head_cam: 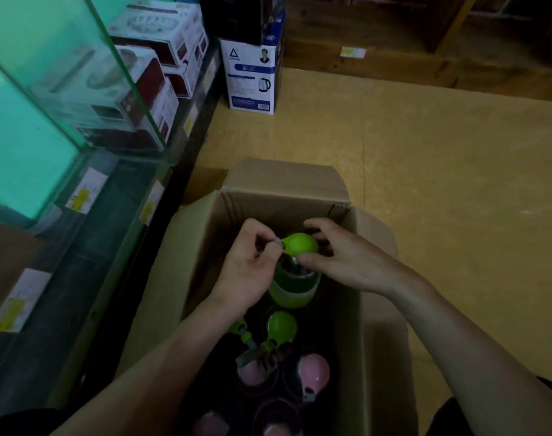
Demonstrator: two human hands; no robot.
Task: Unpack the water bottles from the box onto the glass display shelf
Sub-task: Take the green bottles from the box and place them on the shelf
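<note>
An open cardboard box [284,199] stands on the floor, its flaps folded outward, and holds several water bottles upright. One green bottle [295,289] is raised above the others at the far end of the box, still inside its walls. Its rounded green lid [301,243] is tipped to one side, showing a metal rim beneath. The left hand [249,269] has its fingers curled and pinches a small grey loop [278,241] at the lid's edge. The right hand [347,259] grasps the lid from the other side, fingers over the top and thumb at the neck. Nearer the person, a second green lid [281,325] shows in the box, with pink-lidded bottles [314,371] behind it in the shadow; how many lie below I cannot tell.

The floor [425,152] is yellowish tile. To the left runs the glass display shelf [48,89], with yellow price labels [86,190] along its lower edge and boxed appliances [155,29] stacked further along. A blue and white kettle box [251,77] stands on the floor past the shelf, and dark wooden shelving [394,61] lines the far wall
</note>
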